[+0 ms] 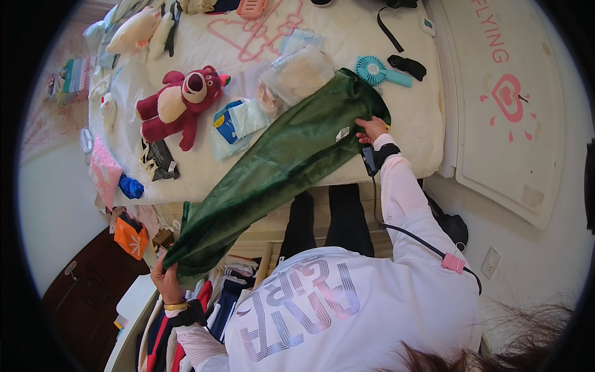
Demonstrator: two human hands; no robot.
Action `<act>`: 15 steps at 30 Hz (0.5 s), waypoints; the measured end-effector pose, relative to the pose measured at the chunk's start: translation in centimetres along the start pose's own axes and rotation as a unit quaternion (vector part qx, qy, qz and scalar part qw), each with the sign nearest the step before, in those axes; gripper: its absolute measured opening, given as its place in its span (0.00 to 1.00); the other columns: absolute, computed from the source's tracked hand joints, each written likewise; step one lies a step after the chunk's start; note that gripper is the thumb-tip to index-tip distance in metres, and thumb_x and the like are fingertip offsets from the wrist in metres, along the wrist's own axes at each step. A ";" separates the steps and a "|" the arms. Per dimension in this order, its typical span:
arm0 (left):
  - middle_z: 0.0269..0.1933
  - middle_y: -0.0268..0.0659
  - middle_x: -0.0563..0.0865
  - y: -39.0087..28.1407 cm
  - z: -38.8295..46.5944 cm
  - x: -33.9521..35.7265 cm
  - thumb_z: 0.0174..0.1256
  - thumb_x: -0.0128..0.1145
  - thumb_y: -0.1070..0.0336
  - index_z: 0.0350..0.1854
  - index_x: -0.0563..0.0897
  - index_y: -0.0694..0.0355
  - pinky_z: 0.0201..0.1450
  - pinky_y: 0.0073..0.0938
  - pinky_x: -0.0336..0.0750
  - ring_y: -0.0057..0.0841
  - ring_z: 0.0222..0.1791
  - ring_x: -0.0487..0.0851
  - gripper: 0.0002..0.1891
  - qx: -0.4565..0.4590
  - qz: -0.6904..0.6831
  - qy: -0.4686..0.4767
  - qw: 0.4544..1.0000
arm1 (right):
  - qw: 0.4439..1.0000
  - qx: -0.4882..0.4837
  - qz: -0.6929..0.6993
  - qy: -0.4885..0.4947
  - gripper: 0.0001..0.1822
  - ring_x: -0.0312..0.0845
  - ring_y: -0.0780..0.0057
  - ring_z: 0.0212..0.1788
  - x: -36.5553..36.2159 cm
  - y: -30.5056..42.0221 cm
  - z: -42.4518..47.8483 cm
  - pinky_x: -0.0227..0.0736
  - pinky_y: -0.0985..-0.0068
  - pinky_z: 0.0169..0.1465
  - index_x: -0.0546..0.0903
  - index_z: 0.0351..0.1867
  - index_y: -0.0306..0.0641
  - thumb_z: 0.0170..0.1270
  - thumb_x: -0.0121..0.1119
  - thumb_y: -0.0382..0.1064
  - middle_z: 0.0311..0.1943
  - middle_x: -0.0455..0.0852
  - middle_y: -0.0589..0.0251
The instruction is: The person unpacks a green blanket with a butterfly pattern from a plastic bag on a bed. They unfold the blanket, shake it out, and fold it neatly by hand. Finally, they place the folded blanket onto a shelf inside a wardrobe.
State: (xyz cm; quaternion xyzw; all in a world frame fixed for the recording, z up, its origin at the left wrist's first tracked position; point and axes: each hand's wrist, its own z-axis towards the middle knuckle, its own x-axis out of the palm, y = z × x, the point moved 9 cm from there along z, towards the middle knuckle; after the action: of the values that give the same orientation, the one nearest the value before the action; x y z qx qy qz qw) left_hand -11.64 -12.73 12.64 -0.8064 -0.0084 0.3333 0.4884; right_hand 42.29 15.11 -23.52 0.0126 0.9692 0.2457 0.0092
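A long piece of dark green plush fabric [283, 149] is stretched diagonally between my two hands, from the bed's far part down to the lower left. Its lower left end is pinched in my left hand [168, 279], beyond the bed's edge and above an open drawer of clothes. My right hand [372, 129] grips the upper right end, close to a small white tag on the fabric. Folds hide some of the fingers of each hand. Just past the right end lies a turquoise handheld fan [372, 69]. Plastic packages [297, 74] touch the fabric's far side.
On the white bed [195, 181] lie a dark pink plush bear [179, 102], pink hangers [260, 32], a blue packet [228, 122], a grey cloth [162, 160] and a black pouch [407, 67]. The drawer with folded clothes [218, 297] stands at lower left. A cable runs along my right arm.
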 end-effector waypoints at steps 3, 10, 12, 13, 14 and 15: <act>0.41 0.33 0.85 -0.5 0.4 -0.3 0.62 0.57 0.77 0.47 0.82 0.68 0.48 0.18 0.73 0.18 0.42 0.80 0.12 -0.004 -0.009 0.000 1.000 | 0.999 -0.018 -0.046 0.014 0.31 0.76 0.74 0.22 0.5 -0.4 0.6 0.76 0.76 0.20 0.66 0.58 0.36 0.55 0.67 0.39 0.38 0.79 0.64; 0.41 0.33 0.85 0.4 0.0 -1.4 0.62 0.56 0.76 0.49 0.82 0.67 0.49 0.18 0.72 0.18 0.42 0.80 0.13 0.002 0.001 -0.028 1.000 | 0.966 -0.180 -0.173 0.062 0.20 0.80 0.71 0.29 -1.3 1.2 -0.6 0.79 0.70 0.36 0.80 0.42 0.34 0.45 0.72 0.35 0.34 0.83 0.65; 0.41 0.33 0.85 0.8 0.2 -1.3 0.62 0.57 0.76 0.49 0.82 0.68 0.49 0.18 0.72 0.18 0.42 0.80 0.13 0.002 0.002 -0.028 1.000 | 0.893 -0.224 -0.389 0.021 0.22 0.82 0.62 0.38 -2.3 0.6 0.3 0.75 0.66 0.49 0.82 0.39 0.30 0.37 0.71 0.32 0.36 0.85 0.53; 0.41 0.34 0.85 0.9 0.3 -1.2 0.62 0.57 0.75 0.49 0.82 0.68 0.49 0.18 0.72 0.18 0.42 0.80 0.13 0.001 0.006 -0.026 1.000 | 0.863 -0.231 -0.448 0.003 0.23 0.81 0.57 0.40 -2.5 0.1 0.6 0.75 0.65 0.49 0.82 0.39 0.30 0.37 0.71 0.33 0.37 0.85 0.50; 0.41 0.34 0.85 1.1 0.4 -1.1 0.62 0.57 0.75 0.49 0.82 0.68 0.49 0.18 0.72 0.18 0.42 0.80 0.13 0.000 0.010 -0.024 1.000 | 0.829 -0.236 -0.506 -0.016 0.23 0.80 0.52 0.41 -2.4 -0.5 1.0 0.75 0.64 0.49 0.82 0.40 0.30 0.37 0.71 0.34 0.37 0.84 0.46; 0.41 0.33 0.85 1.4 0.4 -1.1 0.62 0.57 0.75 0.49 0.82 0.68 0.49 0.18 0.72 0.18 0.42 0.80 0.13 -0.001 0.014 -0.022 1.000 | 0.792 -0.239 -0.561 -0.032 0.24 0.79 0.48 0.43 -1.8 -0.9 0.7 0.75 0.63 0.50 0.82 0.40 0.30 0.37 0.71 0.36 0.38 0.83 0.43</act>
State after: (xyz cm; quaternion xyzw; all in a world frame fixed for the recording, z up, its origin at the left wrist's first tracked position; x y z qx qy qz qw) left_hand -13.17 -13.52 11.97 -0.7994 -0.0086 0.3577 0.4826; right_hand 44.08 14.61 -24.51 -0.5283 0.7152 0.4210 0.1792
